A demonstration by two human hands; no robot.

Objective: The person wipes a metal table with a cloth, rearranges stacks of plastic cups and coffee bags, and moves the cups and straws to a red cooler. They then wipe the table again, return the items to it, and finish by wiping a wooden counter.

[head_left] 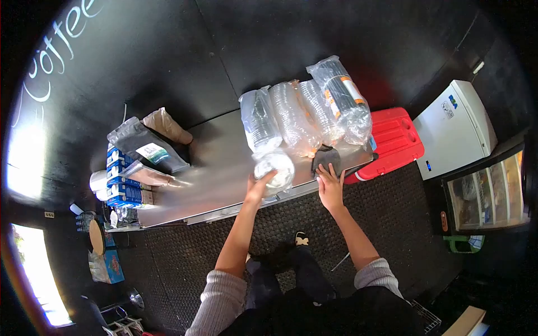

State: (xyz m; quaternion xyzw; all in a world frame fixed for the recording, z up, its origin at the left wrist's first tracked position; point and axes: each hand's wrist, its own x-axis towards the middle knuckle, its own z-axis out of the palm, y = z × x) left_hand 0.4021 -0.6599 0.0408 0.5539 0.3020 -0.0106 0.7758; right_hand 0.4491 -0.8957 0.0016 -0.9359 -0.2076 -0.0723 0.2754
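Observation:
My left hand (259,187) rests on a clear plastic-wrapped sleeve of lids (274,169) at the front edge of the steel table (213,173). My right hand (330,187) lies flat at the table's front edge, its fingers touching a dark grey cloth (327,157). Behind both hands lie several long plastic sleeves of cups and lids (305,112), side by side.
On the table's left stand coffee bags (147,147), a brown paper bag (166,126) and stacked blue cartons (122,179). A red cooler (392,143) and a white fridge (455,127) sit to the right. The floor is a black studded mat (185,257).

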